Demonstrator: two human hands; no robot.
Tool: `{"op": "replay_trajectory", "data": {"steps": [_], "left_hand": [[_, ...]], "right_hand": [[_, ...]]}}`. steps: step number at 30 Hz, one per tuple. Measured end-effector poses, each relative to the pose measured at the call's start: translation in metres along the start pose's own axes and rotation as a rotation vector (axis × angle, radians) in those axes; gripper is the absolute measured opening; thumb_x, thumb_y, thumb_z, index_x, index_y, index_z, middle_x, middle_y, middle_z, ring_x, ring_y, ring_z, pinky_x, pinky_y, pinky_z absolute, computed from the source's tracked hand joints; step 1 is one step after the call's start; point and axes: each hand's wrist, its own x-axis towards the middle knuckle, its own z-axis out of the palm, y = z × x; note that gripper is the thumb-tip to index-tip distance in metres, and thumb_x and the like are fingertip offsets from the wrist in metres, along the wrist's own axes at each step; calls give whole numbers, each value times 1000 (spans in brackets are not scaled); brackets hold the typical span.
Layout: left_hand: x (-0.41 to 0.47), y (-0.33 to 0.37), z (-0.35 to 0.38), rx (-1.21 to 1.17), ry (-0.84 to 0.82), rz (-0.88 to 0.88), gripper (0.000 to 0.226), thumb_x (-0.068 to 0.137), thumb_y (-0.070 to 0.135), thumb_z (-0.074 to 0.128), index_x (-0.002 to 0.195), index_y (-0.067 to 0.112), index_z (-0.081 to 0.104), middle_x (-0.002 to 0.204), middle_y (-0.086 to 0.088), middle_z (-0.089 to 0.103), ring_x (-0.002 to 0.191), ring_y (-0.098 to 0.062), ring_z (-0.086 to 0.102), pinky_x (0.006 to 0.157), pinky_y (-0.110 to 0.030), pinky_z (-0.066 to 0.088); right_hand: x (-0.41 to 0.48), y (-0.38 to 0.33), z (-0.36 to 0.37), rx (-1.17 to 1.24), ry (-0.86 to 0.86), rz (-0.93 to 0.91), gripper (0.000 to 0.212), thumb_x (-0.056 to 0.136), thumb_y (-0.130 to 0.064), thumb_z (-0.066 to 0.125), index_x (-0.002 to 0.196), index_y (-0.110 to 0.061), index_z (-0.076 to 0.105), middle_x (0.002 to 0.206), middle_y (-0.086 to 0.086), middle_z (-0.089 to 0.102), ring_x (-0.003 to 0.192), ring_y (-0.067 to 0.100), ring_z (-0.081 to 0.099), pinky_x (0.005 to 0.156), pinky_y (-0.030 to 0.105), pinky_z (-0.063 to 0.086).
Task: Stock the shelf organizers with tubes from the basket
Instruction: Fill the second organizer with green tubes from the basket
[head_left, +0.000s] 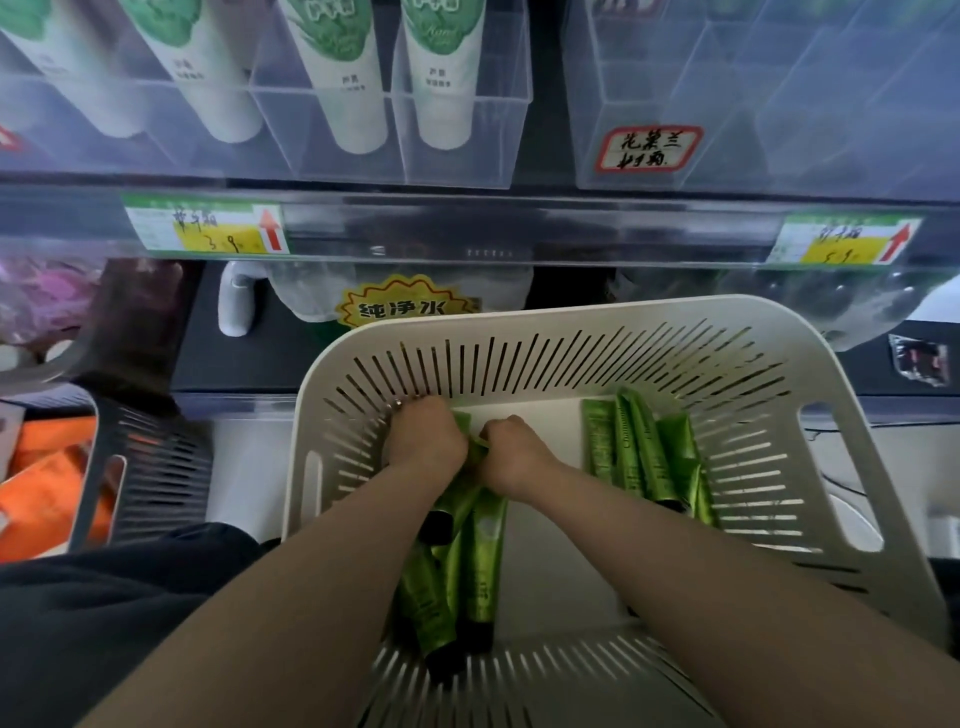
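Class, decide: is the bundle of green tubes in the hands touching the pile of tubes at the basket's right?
Apart. The head view shows bare basket floor between the held bundle and the right pile.

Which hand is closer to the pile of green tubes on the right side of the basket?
Right. The right hand is just left of that pile, not touching it. The left hand is farther, beyond the right hand; both grip another bunch of tubes.

One head-worn wide-angle view, tilted steeply down and forward: white slotted plastic basket (571, 312) close beneath the lens, clear acrylic shelf organizers (457, 156) filling the top edge, very near.
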Motion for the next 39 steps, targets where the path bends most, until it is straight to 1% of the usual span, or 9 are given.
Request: {"op": "replay_trajectory", "data": {"steps": [6,14,16,19,22,25,29,33,39], "left_hand": [[1,4,-3,-133,-56,-35,14,83,11,63,97,7,66,99,-11,64,97,-30,62,84,-36,53],[-5,1,-21,-203,-145,-15,11,79,16,70,81,8,62,93,-12,65,90,-28,63,71,-31,50],[-10,0,-27,-213,-153,10,12,79,17,69,81,6,63,90,-11,64,90,-27,63,72,-30,50],[-22,1,-40,-223,-131,55,11,80,15,68,75,7,62,83,-11,62,88,-28,64,72,-32,51],[-37,5,-54,-216,-123,114,14,82,16,68,74,5,64,73,-8,60,80,-27,63,69,-30,50],[-56,8,-61,-242,-132,159,27,81,17,72,60,9,57,62,-5,56,72,-27,62,70,-30,52],[-84,10,-66,-274,-120,232,16,81,17,72,68,12,64,64,0,59,71,-22,61,74,-31,52],[-111,16,-78,-321,-92,281,11,82,20,71,80,10,68,76,-6,69,68,-19,64,72,-32,55],[-145,28,-108,-353,-21,387,15,82,19,71,70,20,61,73,-2,65,74,-20,64,76,-33,56]], "right_hand": [[-2,15,-7,192,-37,98,33,75,-22,74,101,-2,66,91,10,59,83,21,54,61,24,40],[-15,32,-20,406,-31,117,39,68,-11,82,100,5,69,89,14,65,82,24,64,86,39,56],[-22,33,-25,472,-32,126,35,69,-4,80,100,7,68,82,12,63,72,21,62,80,36,58],[-37,32,-33,554,-34,137,27,72,3,76,97,8,66,75,8,58,64,17,57,59,23,56],[-52,31,-38,616,-25,121,15,72,5,75,84,4,66,72,9,58,63,18,57,58,22,55],[-69,32,-46,645,3,84,20,72,5,75,90,8,67,78,12,61,65,18,59,61,23,56],[-94,34,-64,578,86,12,21,74,1,75,94,5,70,77,9,64,69,17,62,68,23,56],[-121,37,-86,555,155,-45,19,75,1,73,94,3,71,75,6,64,65,12,59,65,20,54],[-163,31,-120,566,256,-124,24,73,2,75,95,-1,69,79,5,64,68,12,59,57,17,49]]}}
